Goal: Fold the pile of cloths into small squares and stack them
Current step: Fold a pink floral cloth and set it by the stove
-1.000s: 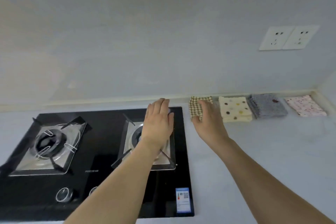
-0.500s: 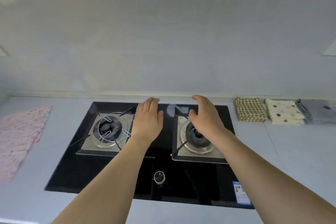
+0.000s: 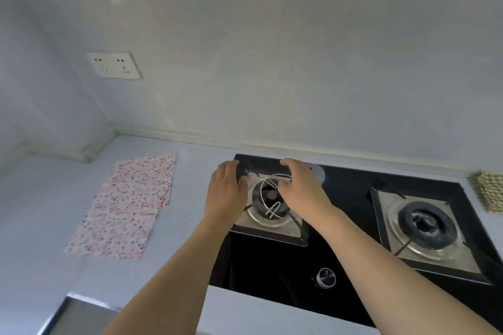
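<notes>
A pink floral cloth (image 3: 128, 204) lies spread flat on the grey counter at the left. At the far right edge a folded checked cloth (image 3: 487, 190) is partly in view. My left hand (image 3: 226, 193) and my right hand (image 3: 302, 190) hover over the left burner of the stove, fingers loosely extended, holding nothing. Both hands are to the right of the pink cloth and apart from it.
A black gas stove (image 3: 353, 253) with two burners and a knob (image 3: 325, 277) fills the middle and right. A wall socket (image 3: 113, 66) sits on the left wall. A metal edge (image 3: 73, 315) shows at the bottom left, perhaps a sink.
The view and both hands have swung left, away from the row of folded cloths. The checked cloth was let go a second ago. The pink cloth has come fully into view.
</notes>
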Tool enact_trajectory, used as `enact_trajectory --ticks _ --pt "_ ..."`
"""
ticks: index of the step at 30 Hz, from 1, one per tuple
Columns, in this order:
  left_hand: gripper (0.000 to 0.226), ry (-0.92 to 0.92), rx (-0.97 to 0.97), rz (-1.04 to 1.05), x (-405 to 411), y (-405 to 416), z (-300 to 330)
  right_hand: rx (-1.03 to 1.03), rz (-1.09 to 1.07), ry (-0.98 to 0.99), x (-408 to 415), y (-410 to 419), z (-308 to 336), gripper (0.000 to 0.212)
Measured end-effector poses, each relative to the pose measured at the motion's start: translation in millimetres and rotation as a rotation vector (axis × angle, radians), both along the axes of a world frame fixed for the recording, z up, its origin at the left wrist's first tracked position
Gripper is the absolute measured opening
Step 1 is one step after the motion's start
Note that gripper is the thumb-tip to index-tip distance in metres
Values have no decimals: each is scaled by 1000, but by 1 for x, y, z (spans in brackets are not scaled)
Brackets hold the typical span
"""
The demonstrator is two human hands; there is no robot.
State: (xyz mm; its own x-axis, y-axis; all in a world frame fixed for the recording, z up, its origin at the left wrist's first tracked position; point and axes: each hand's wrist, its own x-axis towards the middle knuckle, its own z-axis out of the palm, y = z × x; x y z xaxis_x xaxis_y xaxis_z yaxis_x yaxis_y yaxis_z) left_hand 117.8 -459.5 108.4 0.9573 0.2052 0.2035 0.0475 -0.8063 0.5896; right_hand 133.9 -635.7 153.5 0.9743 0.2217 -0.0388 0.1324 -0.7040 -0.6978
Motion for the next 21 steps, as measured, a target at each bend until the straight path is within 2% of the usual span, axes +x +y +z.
enact_trajectory --ticks 8,12,16,21 --pt "42 149 8 157 -4 127 -10 -53 104 -8 27 104 -15 51" --pt "46 266 155 80 -11 191 -24 -58 188 8 22 173 -33 52" --pt "43 486 126 86 -26 274 -41 -119 338 82 1 247 -55 50" --pt "27 817 160 -171 -43 381 -72 -187 422 213 -24 338 -94 21"
